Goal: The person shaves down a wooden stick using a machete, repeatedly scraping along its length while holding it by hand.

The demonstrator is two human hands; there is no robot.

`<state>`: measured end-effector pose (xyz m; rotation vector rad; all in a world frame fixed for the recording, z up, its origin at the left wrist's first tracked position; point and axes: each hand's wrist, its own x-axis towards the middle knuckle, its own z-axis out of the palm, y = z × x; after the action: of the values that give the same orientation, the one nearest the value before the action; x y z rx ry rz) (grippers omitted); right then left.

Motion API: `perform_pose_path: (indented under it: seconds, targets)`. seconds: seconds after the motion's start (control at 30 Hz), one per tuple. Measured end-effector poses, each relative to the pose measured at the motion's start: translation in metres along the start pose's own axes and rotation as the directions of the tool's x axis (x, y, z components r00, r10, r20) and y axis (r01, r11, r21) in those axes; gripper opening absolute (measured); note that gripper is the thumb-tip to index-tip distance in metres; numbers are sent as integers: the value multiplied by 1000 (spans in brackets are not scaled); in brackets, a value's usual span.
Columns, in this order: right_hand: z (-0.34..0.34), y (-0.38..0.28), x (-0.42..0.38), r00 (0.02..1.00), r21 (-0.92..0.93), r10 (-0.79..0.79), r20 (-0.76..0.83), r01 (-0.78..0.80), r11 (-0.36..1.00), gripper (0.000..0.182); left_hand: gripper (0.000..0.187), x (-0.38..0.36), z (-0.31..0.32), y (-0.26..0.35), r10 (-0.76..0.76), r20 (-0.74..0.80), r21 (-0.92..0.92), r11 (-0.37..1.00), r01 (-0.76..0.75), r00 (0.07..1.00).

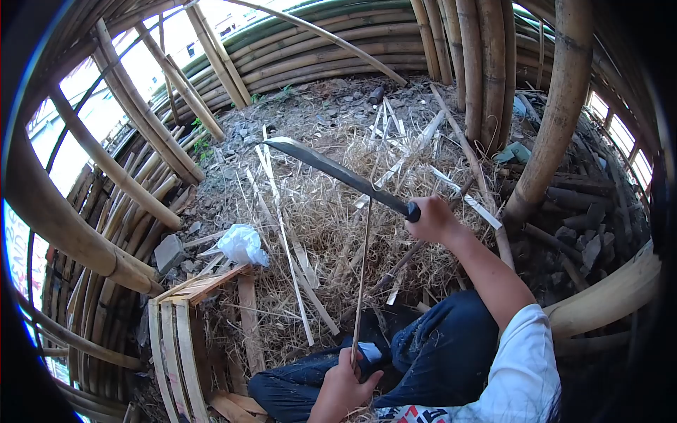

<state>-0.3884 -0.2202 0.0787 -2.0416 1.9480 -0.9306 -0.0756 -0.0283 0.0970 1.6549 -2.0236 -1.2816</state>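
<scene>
My right hand [430,220] is closed round the dark handle of a machete [331,168], its long blade pointing up and to the left. In my left hand [345,389], low in front of my lap, is the lower end of a thin bamboo strip [363,275]. The strip stands nearly upright, and its top meets the blade near the handle, where a small curl of shaving [379,185] shows. My legs in dark trousers [451,345] are folded beneath my hands.
Shavings [331,233] and loose pale strips [282,233] cover the ground ahead. A wooden crate [173,352] stands at the left, with a white plastic bag [243,244] just behind it. Thick bamboo poles [557,120] rise on both sides, and stacked bamboo [324,53] lines the back.
</scene>
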Motion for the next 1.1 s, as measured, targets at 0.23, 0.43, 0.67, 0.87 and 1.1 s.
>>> perform_pose_path:
  seconds: [0.23, 0.43, 0.67, 0.87, 1.1]
  targets:
    - [-23, -10, -1, 982, -108, -158, 104, 169, 980, 13, 50, 2, -5, 8, 41, 51, -88, 995, -36, 998]
    - [-3, -9, -3, 967, -29, 181, 180, -178, 984, 14, 50, 18, 0, 2, -39, 60, -32, 999, 41, 997]
    - [-7, -17, 5, 985, -96, 10, 170, 6, 995, 11, 52, 16, -1, 7, -44, 114, -124, 991, 58, 993]
    - [1, -4, 0, 990, -72, 131, 44, -128, 989, 9, 51, 16, 3, 5, -65, 83, -155, 985, 78, 994]
    - [-11, 10, 4, 973, -111, 231, 27, -227, 968, 15, 48, 10, 5, 9, -65, 100, -140, 987, 78, 993]
